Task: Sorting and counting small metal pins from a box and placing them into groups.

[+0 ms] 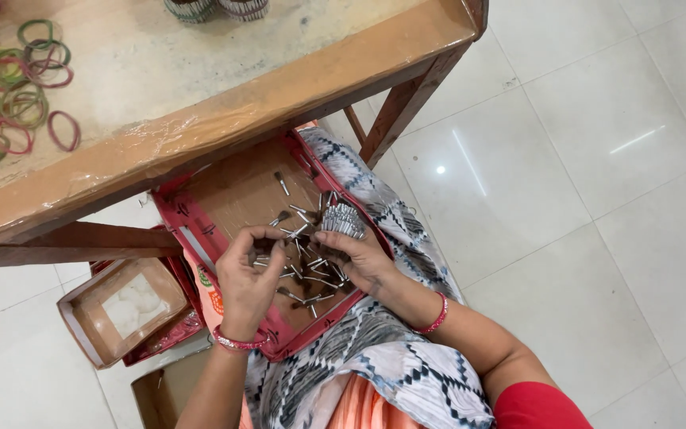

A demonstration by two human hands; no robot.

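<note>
A red-rimmed cardboard tray [232, 195] rests on my lap under the table edge, with several small silver pins [311, 278] scattered in it. My left hand [248, 278] hovers over the tray with fingertips pinched on a small pin. My right hand [359, 258] holds a fanned bundle of silver pins [343, 221] upright between thumb and fingers. Both wrists wear red bangles.
A wooden table [224, 103] wrapped in clear plastic is above the tray, with several coloured bangles [17, 87] at its left and stacked bangles [216, 8] at the far edge. An open cardboard box [125, 310] sits on the white tiled floor [597, 199] at left.
</note>
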